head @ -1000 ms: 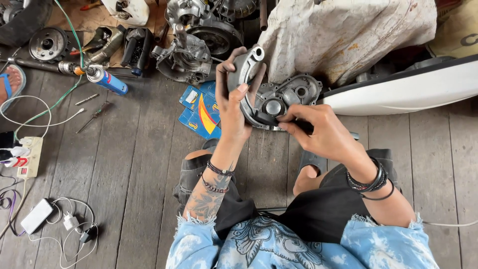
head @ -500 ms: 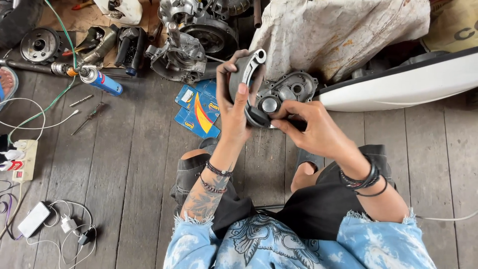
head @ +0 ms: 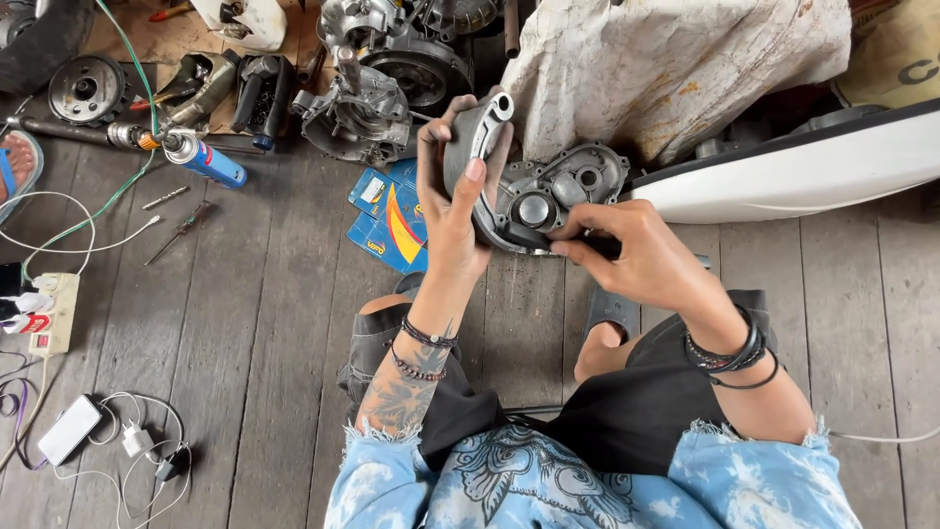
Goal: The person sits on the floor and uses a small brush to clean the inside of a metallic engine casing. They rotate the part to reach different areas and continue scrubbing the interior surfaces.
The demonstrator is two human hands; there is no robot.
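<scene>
My left hand (head: pixel 452 201) grips a curved grey metal brake shoe (head: pixel 480 132), holding it upright above the floor. My right hand (head: pixel 627 250) pinches the lower end of that same shoe, where its dark lining (head: pixel 524 237) shows. Just behind the shoe a grey cast engine cover (head: pixel 568 186) lies on the wooden planks, partly hidden by my hands. Both wrists wear dark bead and cord bracelets.
Blue and yellow packets (head: pixel 387 220) lie left of my hands. Engine parts (head: pixel 367 98), a blue spray can (head: pixel 211 162) and a green wire sit at the back left. A power strip (head: pixel 54 313), charger cables, a white cloth (head: pixel 676 64) and a white panel (head: pixel 793 171) surround me.
The view shifted slightly. My left hand turned the brake shoe a little and my right hand shifted its pinch along the lower end.
</scene>
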